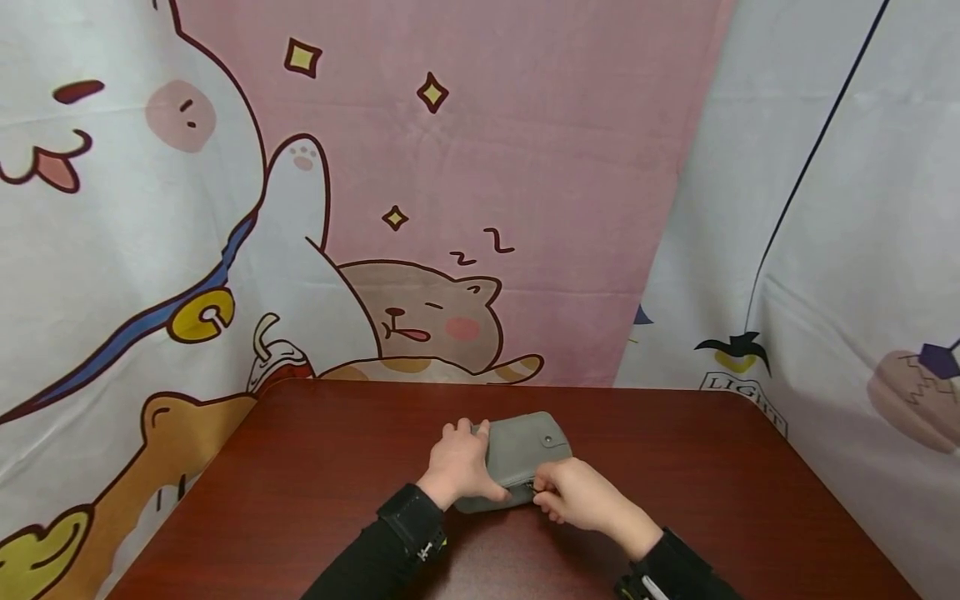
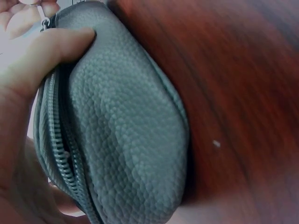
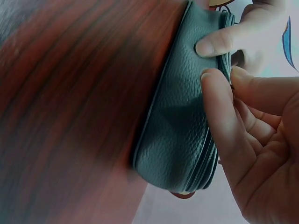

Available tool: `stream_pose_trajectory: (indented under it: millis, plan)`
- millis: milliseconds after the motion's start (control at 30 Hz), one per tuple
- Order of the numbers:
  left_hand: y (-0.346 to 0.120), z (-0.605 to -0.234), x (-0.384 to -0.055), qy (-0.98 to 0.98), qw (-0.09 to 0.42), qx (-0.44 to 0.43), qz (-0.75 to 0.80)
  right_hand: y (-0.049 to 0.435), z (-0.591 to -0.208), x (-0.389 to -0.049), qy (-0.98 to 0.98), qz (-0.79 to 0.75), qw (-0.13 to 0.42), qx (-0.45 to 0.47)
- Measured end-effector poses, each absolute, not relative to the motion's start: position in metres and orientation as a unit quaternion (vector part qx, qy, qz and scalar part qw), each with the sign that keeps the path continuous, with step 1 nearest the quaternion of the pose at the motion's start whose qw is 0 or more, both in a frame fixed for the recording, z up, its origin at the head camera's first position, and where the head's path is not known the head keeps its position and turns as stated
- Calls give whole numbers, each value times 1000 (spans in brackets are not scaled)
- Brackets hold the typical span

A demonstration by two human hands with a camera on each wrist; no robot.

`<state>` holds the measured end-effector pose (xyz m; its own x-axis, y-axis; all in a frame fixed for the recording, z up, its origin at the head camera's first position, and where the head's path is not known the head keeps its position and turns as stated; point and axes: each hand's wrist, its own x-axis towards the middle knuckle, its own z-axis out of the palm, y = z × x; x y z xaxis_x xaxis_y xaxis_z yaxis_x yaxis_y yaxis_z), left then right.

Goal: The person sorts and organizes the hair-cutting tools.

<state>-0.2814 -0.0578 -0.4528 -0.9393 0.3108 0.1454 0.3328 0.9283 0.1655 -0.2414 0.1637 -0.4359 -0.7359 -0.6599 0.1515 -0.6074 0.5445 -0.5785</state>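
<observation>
A grey-green pebbled leather pouch point(image 1: 525, 450) with a snap on its flap lies on the table. My left hand point(image 1: 467, 462) grips its left end, fingers over the top and the thumb point(image 2: 74, 44) pressed against the near side. Along that edge runs a zipper point(image 2: 58, 140); its teeth stand apart on the left part, leaving a dark gap. My right hand point(image 1: 581, 493) pinches the metal zipper pull point(image 2: 44, 21) between thumb and forefinger, close beside the left thumb. In the right wrist view the pull is mostly hidden by these fingertips point(image 3: 212, 81).
The pouch is near the middle of a reddish-brown wooden table point(image 1: 337, 483). Behind the table's far edge hangs a cloth point(image 1: 570, 208) printed with cartoon animals. Both wrists wear dark bands point(image 1: 411, 518) over black sleeves.
</observation>
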Motion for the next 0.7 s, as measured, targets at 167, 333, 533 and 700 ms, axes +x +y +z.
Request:
stream_pose_trajectory:
  millis: [167, 333, 533, 700]
  plan:
    - [-57, -452, -280, -981, 57, -160, -97, 157, -436, -240, 883, -298, 29, -362]
    - [-58, -450, -278, -981, 49, -159, -102, 150, -437, -239, 881, -296, 38, -368]
    - [-59, -451, -278, -981, 41, -159, -101, 141, -439, -238, 883, -283, 39, -371]
    - [-60, -452, -280, -981, 50, -162, -94, 133, -438, -237, 888, -260, 25, -378]
